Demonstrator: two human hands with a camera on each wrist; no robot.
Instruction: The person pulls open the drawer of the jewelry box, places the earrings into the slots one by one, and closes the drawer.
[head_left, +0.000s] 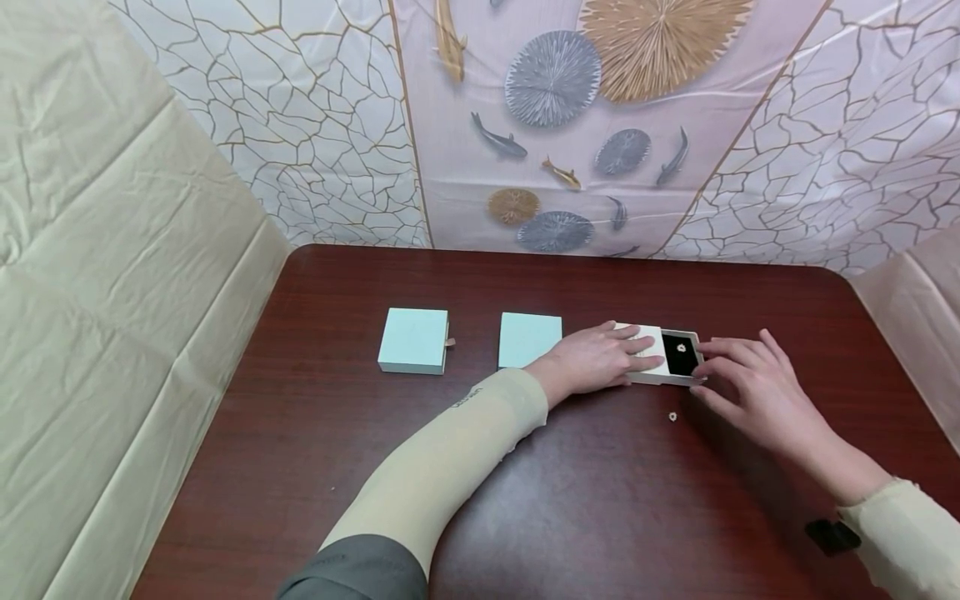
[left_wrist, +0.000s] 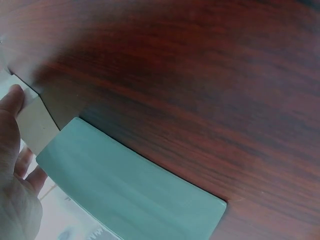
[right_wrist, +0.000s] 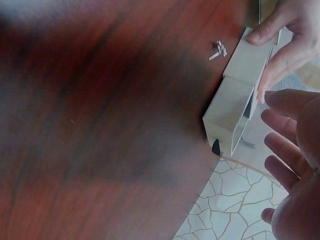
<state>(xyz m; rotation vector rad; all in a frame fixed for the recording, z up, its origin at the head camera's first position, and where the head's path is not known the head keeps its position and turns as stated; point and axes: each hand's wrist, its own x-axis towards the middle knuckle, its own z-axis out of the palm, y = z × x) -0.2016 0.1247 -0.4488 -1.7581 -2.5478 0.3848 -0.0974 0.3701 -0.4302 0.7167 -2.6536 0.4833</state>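
My left hand (head_left: 596, 360) grips the sleeve of a small white drawer box (head_left: 652, 340), fingers across its top and thumb (right_wrist: 262, 33) on the near side. The box's drawer (right_wrist: 229, 109) is slid partly out to the right. Inside, on the black lining (head_left: 678, 363), sits a small shiny earring (head_left: 681, 348). A second earring (head_left: 672, 417), with a thin post visible in the right wrist view, lies on the table in front of the box. My right hand (head_left: 765, 400) is beside the drawer's right end, fingers spread and slightly bent, with nothing held.
A mint-green box (head_left: 529, 337) is just left of the white box, partly behind my left wrist. Another mint-green box (head_left: 414, 337) with a small pull tab (head_left: 450, 342) sits farther left. Patterned cloth (head_left: 337, 125) hangs behind the brown table (head_left: 315, 467).
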